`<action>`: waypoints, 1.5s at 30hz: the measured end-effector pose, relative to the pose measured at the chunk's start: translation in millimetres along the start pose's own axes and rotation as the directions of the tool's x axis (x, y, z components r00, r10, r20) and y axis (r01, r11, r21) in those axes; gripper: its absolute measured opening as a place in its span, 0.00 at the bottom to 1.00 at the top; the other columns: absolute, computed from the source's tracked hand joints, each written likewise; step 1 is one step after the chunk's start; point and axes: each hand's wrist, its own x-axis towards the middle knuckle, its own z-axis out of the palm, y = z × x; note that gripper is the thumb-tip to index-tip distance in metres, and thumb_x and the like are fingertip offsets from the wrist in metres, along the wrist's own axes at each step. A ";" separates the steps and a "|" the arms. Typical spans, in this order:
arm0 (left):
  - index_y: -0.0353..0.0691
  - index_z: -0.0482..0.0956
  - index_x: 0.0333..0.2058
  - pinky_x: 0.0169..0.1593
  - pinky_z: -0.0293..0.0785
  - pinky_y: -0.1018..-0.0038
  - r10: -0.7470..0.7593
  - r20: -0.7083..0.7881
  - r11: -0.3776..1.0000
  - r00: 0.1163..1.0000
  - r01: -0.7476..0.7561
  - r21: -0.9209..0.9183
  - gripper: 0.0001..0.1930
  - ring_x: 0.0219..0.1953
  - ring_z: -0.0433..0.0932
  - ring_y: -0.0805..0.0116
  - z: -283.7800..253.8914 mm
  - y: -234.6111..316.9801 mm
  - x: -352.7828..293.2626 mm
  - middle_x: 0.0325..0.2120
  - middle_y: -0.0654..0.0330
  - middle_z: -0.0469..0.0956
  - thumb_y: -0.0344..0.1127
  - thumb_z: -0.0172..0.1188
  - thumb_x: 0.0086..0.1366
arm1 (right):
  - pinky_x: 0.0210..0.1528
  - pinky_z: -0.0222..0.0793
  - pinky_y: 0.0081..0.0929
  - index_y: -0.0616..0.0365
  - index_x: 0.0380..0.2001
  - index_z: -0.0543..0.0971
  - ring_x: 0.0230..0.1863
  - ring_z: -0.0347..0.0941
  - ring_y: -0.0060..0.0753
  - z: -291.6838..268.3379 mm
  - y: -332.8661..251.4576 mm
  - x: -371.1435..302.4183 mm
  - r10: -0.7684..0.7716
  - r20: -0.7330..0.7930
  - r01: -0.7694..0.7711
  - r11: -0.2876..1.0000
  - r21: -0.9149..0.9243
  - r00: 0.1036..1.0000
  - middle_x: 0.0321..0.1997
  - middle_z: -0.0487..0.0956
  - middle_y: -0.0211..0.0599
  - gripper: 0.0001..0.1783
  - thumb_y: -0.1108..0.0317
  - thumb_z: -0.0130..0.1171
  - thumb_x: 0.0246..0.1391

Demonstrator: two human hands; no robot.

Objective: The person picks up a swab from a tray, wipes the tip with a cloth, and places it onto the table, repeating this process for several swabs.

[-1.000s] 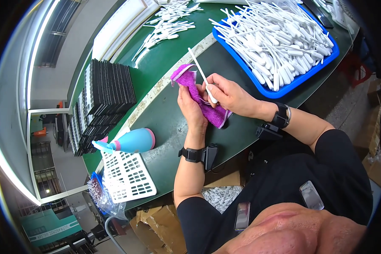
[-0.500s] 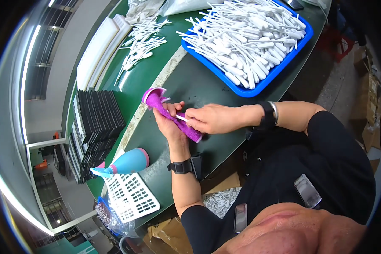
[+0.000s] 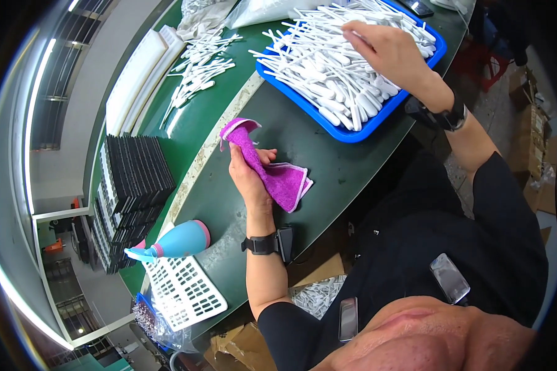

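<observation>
Head view, bench station, one worker seen from where I stand.

Left hand (image 3: 249,179): closed around a magenta terry cloth with a pale stitched edge (image 3: 283,188), thumb on one side, fingers on the other. The cloth is bunched and curled at its upper end, its lower corner spread loose beneath the palm, above the dark green tabletop (image 3: 319,148). No stick shows in it.

Right hand (image 3: 396,55): over the heap of white plastic sticks with swollen, rounded ends (image 3: 331,74), which fills a shallow blue plastic tray (image 3: 353,135). Index finger and thumb point to the left. Whether the fingertips meet, or pinch a stick, I cannot tell; whether they touch the heap is equally unclear.

Progress, as judged: between pieces, with no stick at the cloth. The heap rises above the tray rim. A smaller scatter of loose white sticks (image 3: 198,74) lies apart, on the brighter green surface left of the tray. More white pieces (image 3: 319,297) sit low, below the bench edge. Which lot is finished and which is left, I cannot judge; no mark separates them.

Also noted: light-blue spray bottle with a pink base (image 3: 184,240), lying on its side, just beside a white slotted plastic panel (image 3: 201,295).
</observation>
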 end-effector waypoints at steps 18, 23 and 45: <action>0.33 0.72 0.21 0.34 0.74 0.68 0.017 0.036 0.998 0.999 -0.019 0.066 0.30 0.20 0.74 0.64 -5.5 0.0 1.2 0.13 0.56 0.71 0.53 0.36 0.72 | 0.39 0.68 0.36 0.56 0.29 0.73 0.36 0.72 0.41 61.6 -29.7 32.0 -0.097 0.478 0.113 0.994 -0.005 0.873 0.28 0.73 0.35 0.12 0.59 0.59 0.50; 0.32 0.72 0.26 0.34 0.74 0.69 0.018 0.011 0.999 1.000 -0.019 0.034 0.29 0.20 0.74 0.64 -5.2 2.0 -2.7 0.18 0.54 0.75 0.52 0.36 0.72 | 0.28 0.69 0.29 0.56 0.30 0.72 0.27 0.74 0.32 44.4 -32.5 51.9 0.023 0.532 -0.094 0.990 0.105 0.846 0.25 0.75 0.33 0.14 0.57 0.59 0.53; 0.36 0.71 0.33 0.23 0.72 0.72 0.177 -0.026 0.973 0.984 -0.171 0.155 0.20 0.16 0.73 0.68 -3.7 -7.4 -9.6 0.16 0.62 0.72 0.48 0.41 0.72 | 0.30 0.73 0.15 0.57 0.28 0.69 0.27 0.75 0.20 62.3 -119.7 -2.5 0.066 0.729 -0.725 -0.078 0.684 0.681 0.25 0.75 0.32 0.15 0.59 0.60 0.56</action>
